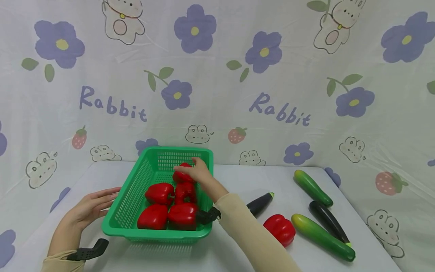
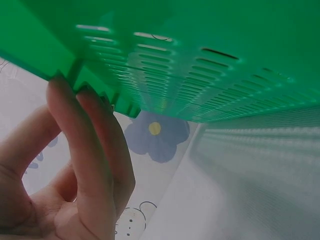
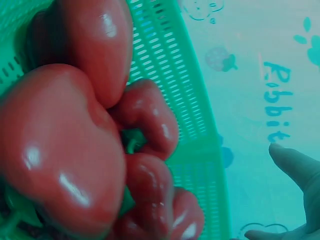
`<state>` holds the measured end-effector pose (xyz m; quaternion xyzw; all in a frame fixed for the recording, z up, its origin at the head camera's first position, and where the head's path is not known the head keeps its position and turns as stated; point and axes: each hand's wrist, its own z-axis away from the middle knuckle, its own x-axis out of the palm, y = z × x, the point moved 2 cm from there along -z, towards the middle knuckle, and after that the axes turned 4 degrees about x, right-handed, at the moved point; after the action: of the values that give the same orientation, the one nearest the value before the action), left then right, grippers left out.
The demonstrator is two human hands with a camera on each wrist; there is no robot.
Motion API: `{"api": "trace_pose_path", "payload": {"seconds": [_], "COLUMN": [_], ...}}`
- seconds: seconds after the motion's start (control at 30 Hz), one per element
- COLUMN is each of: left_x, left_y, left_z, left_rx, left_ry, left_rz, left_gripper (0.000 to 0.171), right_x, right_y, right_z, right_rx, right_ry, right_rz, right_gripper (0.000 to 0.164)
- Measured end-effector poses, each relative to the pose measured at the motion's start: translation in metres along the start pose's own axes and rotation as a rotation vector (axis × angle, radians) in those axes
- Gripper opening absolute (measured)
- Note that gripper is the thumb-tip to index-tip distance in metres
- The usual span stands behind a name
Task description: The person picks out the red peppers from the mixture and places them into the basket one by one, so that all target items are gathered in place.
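Note:
A green plastic basket (image 1: 159, 235) with slotted walls holds several red bell peppers (image 1: 153, 217). My left hand (image 1: 90, 207) is at the basket's left side; in the left wrist view its fingertips (image 2: 59, 85) touch the underside of the green rim, fingers extended. Over the far right part of the basket is my right hand (image 1: 200, 172), thumb and finger spread beside the farthest red bell pepper (image 1: 181, 175). In the right wrist view the right hand (image 3: 300, 190) shows nothing between its fingers, and large red peppers (image 3: 65, 150) fill the left side.
To the basket's right on the white table (image 1: 238, 245) lie another red bell pepper (image 1: 280, 229), an eggplant (image 1: 261, 204) partly behind my right sleeve, a second eggplant (image 1: 327, 221), and two green cucumber-like vegetables (image 1: 312, 187). A patterned cloth (image 1: 217, 90) hangs behind.

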<state>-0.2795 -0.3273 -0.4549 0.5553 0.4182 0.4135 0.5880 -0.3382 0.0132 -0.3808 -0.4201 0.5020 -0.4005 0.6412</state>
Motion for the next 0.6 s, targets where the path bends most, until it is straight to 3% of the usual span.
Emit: {"api": "trace_pose_path", "payload": {"seconds": [0.6], "left_x": [-0.001], "left_y": [0.000], "left_z": [0.000], "left_rx": [0.024], "left_ry": [-0.032], "left_rz": [0.031], "left_gripper": [0.031], "right_x": [-0.058], "right_y": [-0.001], "right_z": [0.030], "right_rx": [-0.102], "right_ry": [-0.161], "right_rz": [0.052], "right_gripper": [0.080]}}
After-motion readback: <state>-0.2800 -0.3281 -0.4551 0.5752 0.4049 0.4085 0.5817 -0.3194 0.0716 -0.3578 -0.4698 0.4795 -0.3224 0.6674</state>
